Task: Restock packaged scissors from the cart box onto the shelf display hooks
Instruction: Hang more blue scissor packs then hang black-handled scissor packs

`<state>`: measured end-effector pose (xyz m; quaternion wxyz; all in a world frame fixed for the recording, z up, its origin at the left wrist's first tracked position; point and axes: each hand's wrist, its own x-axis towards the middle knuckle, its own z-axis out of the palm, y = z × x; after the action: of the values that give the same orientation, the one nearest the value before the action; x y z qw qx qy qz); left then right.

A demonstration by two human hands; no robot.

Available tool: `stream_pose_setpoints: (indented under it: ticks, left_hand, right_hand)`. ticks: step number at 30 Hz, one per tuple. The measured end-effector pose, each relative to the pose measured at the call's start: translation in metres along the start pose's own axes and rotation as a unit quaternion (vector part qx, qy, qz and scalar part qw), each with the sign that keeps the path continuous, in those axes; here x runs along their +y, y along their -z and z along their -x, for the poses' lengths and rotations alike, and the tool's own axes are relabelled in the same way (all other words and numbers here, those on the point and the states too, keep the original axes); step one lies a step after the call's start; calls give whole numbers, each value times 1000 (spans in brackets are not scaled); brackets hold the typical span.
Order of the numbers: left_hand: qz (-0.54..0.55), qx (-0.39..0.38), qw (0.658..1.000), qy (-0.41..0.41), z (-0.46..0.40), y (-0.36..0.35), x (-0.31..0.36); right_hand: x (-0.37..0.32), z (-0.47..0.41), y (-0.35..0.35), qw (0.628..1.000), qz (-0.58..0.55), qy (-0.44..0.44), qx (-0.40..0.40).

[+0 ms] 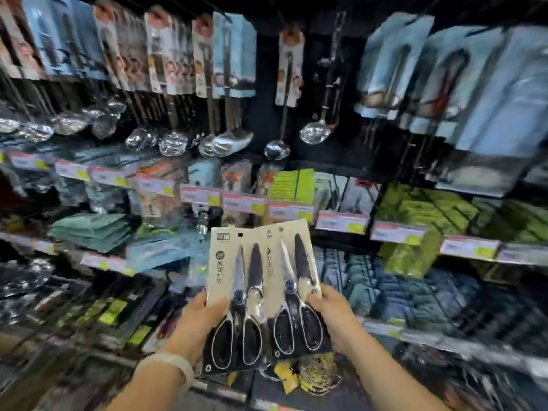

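Two packs of kitchen scissors, black handles on cream cards, are held up side by side in front of the shelves. My left hand (197,318) grips the lower left edge of the left pack (237,292). My right hand (332,315) grips the right edge of the right pack (292,280), which slightly overlaps the left one from behind. Each card has a hang hole at its top. The cart box is out of view.
Ladles (277,148) and carded utensils hang from hooks on the dark back panel above. Shelves with price-tag strips (243,203) hold green packs (415,253), teal cloths (92,229) and blue items. Small packaged goods lie below the scissors (314,375). The view is motion-blurred.
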<state>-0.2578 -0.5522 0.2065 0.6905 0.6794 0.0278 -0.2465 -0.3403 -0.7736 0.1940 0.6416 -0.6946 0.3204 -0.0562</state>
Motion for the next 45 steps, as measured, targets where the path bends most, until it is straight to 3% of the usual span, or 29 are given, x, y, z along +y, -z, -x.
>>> stream_pose_setpoints:
  ticks: [6, 11, 21, 27, 35, 45]
  left_hand:
    - [-22, -56, 997, 42, 10, -112, -33]
    - [-42, -47, 997, 46, 13, -145, -35]
    - [32, -2, 997, 65, -13, -108, -15]
    - [42, 5, 997, 69, -32, -88, -4]
    - [25, 12, 996, 83, -56, -71, -4]
    - [25, -22, 997, 73, -63, -83, 2]
  right_hand:
    - [44, 16, 112, 997, 17, -44, 64]
    - [50, 9, 138, 996, 10, -55, 75]
    - [15, -41, 93, 1000, -9, -1, 23]
    - [19, -65, 73, 994, -90, -42, 37]
    - [37, -64, 78, 997, 68, 18, 19]
    - [21, -73, 76, 997, -57, 19, 49]
